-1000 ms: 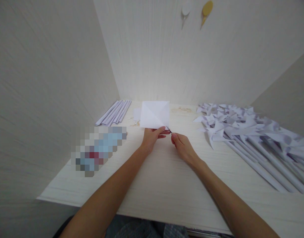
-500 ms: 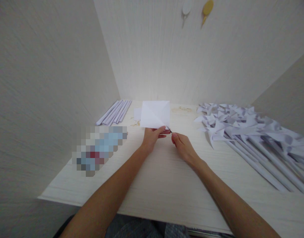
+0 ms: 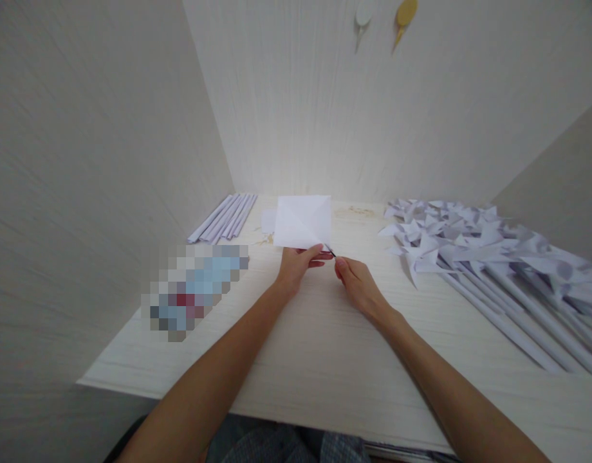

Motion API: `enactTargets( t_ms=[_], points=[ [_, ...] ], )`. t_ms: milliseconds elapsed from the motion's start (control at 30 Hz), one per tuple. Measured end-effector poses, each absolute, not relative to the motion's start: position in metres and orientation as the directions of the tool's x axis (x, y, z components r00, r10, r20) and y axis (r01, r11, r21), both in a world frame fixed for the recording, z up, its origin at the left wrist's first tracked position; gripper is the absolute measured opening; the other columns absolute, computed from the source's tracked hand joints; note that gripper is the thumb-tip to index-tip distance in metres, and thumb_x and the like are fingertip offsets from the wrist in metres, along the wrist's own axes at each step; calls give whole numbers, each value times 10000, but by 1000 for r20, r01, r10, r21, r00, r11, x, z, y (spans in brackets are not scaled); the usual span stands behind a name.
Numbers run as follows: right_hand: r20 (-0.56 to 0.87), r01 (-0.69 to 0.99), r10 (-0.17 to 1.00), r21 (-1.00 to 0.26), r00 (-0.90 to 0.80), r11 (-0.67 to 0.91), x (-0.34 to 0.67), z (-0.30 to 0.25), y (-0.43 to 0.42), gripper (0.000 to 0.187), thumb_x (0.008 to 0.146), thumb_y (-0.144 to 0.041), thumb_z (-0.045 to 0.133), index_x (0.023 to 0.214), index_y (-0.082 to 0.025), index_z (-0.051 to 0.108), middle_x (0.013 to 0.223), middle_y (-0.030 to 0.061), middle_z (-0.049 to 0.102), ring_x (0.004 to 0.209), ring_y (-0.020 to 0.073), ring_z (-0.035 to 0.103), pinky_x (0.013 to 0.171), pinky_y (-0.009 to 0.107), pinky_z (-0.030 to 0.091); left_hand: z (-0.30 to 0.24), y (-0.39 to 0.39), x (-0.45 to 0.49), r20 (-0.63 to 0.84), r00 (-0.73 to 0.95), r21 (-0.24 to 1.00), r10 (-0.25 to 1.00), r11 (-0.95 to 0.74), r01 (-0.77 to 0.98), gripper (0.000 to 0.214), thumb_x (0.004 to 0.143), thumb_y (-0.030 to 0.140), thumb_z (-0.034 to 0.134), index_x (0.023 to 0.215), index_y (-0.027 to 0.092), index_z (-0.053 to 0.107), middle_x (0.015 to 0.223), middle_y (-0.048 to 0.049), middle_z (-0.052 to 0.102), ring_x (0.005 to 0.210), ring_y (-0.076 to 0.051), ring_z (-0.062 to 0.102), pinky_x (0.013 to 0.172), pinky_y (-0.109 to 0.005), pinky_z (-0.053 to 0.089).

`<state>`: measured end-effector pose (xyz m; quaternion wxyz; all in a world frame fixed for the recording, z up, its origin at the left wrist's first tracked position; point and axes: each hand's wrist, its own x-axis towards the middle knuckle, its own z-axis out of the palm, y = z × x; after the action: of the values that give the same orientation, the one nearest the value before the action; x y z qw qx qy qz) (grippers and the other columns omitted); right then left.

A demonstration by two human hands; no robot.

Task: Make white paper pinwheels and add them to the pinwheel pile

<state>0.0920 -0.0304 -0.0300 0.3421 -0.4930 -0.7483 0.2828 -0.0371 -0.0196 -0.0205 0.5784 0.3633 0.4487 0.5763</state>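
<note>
A white square sheet of paper (image 3: 303, 218) with diagonal crease lines is held up over the table's far half. My left hand (image 3: 296, 267) pinches its near edge close to the right corner, thumb on top and fingers beneath. My right hand (image 3: 351, 276) is closed around what look like small scissors (image 3: 331, 252). Only their thin dark blades show, at the paper's near right corner in line with a crease; the handles are hidden in the hand.
Rolled paper sticks (image 3: 223, 218) lie at the back left, beside a small white paper piece (image 3: 268, 220). A blurred-out light blue item (image 3: 209, 276) sits at left. Paper pinwheels (image 3: 431, 241) on paper sticks (image 3: 508, 321) are heaped at right. Walls enclose the table (image 3: 296, 360).
Both hands, the paper and the scissors keep nearly the same positions. The whole view has shifted very slightly.
</note>
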Motion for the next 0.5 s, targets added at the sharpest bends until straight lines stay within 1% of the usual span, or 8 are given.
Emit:
enactTargets(
  t_ms=[500],
  points=[
    [224,584,933,-732,-280,351,90,-30,-30,389,833,-414,211,543,-193,345,504,-13,394,491,112,347,490,243,245,-22,-18,-38,-95,-71,941,993,67,-332,64,629,164,581,646,104,592,631,-53,653,580,-133,614,522,-214,444]
  ],
)
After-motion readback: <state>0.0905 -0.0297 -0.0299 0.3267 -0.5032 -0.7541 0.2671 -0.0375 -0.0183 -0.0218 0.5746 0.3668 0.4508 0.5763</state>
